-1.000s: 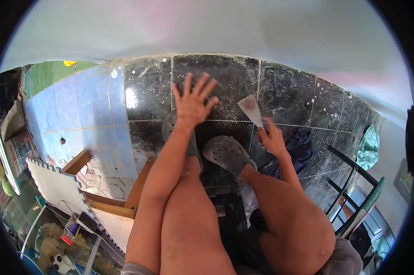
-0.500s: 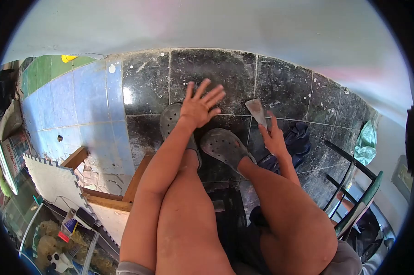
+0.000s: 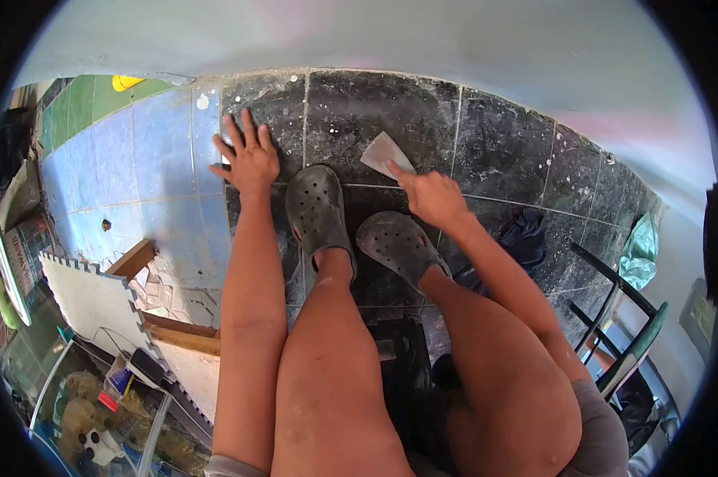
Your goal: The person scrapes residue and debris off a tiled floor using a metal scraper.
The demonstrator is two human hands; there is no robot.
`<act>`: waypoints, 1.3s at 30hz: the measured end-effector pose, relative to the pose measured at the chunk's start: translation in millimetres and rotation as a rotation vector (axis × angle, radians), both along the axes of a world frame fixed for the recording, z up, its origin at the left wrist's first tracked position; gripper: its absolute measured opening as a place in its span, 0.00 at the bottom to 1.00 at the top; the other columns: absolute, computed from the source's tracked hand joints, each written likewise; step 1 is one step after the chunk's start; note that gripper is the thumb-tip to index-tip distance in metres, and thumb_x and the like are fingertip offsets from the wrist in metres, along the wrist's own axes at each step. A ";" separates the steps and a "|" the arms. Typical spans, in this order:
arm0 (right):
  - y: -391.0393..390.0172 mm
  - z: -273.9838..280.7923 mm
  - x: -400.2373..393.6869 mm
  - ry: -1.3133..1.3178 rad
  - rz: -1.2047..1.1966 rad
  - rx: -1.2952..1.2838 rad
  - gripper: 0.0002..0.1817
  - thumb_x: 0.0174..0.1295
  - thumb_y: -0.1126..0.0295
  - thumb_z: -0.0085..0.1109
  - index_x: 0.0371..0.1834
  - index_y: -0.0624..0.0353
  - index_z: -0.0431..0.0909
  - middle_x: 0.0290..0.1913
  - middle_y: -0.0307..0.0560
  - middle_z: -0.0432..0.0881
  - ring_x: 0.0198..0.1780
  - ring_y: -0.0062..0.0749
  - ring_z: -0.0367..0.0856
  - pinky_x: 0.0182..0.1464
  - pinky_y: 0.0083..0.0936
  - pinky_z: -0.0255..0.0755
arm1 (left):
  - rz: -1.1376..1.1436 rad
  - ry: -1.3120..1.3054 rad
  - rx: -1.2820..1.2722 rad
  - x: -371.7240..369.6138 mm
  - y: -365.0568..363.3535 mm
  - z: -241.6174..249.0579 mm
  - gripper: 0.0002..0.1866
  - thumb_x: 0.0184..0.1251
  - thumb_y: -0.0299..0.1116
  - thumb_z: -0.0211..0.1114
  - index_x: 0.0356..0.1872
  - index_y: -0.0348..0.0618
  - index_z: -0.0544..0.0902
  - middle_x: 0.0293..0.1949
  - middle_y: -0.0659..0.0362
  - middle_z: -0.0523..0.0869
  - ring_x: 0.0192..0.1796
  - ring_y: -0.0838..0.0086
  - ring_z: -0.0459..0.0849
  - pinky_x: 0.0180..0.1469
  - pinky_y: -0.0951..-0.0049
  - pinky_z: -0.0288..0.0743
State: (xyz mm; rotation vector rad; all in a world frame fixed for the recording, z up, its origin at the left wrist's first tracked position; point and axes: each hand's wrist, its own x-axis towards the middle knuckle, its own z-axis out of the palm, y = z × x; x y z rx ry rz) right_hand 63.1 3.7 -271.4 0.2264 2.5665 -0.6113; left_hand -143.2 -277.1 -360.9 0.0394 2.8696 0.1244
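Observation:
My right hand (image 3: pixel 437 197) is wrapped round the handle of a putty knife (image 3: pixel 386 153), index finger stretched along it. Its wide metal blade points up and left, low over the black floor tiles (image 3: pixel 375 103), which carry white specks and smears. The handle is mostly hidden by my fingers. To the left, my left hand (image 3: pixel 251 155) is spread on the tiles where black meets blue, holding nothing. Between the hands are my feet in grey clogs (image 3: pixel 319 208).
A pale wall (image 3: pixel 359 36) rises along the far floor edge. On the right stand a dark metal-framed chair (image 3: pixel 641 342) and a green plastic bag (image 3: pixel 638 253); dark cloth (image 3: pixel 524 237) lies nearer. At left are a wooden frame (image 3: pixel 180 338), a foam mat (image 3: pixel 89 298) and a glass case (image 3: pixel 49 397).
My left hand has moved left, from above the clog to the tiles at the blue edge. My right hand has carried the putty knife left and farther forward.

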 end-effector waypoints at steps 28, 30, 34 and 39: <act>-26.6 32.9 2.3 -0.187 0.034 0.082 0.36 0.65 0.73 0.59 0.80 0.46 0.71 0.36 0.64 0.89 0.40 0.65 0.90 0.47 0.56 0.84 | 0.087 -0.441 -0.067 -33.2 -15.1 7.6 0.39 0.81 0.70 0.26 0.87 0.75 0.32 0.88 0.67 0.23 0.86 0.34 0.21 0.74 0.11 0.34; -26.2 31.8 10.2 -0.172 0.039 0.058 0.34 0.66 0.72 0.58 0.79 0.46 0.72 0.36 0.64 0.89 0.40 0.65 0.90 0.46 0.56 0.84 | 0.086 -0.422 -0.086 -29.9 -19.0 0.7 0.39 0.82 0.70 0.26 0.87 0.75 0.32 0.88 0.67 0.22 0.86 0.34 0.22 0.74 0.10 0.34; -38.9 18.4 -24.1 -0.091 -0.059 -0.013 0.32 0.69 0.70 0.57 0.78 0.47 0.73 0.38 0.65 0.89 0.40 0.65 0.90 0.47 0.56 0.84 | 0.118 -0.502 -0.085 -30.7 -5.5 35.1 0.35 0.85 0.64 0.25 0.87 0.75 0.32 0.88 0.67 0.21 0.86 0.40 0.18 0.78 0.17 0.32; -27.8 21.2 16.7 -0.097 -0.014 0.004 0.28 0.72 0.68 0.55 0.76 0.48 0.75 0.39 0.67 0.88 0.40 0.66 0.89 0.48 0.57 0.84 | 0.104 -0.497 -0.066 -30.5 -4.8 31.9 0.35 0.85 0.63 0.25 0.87 0.75 0.33 0.88 0.66 0.22 0.85 0.36 0.18 0.78 0.16 0.31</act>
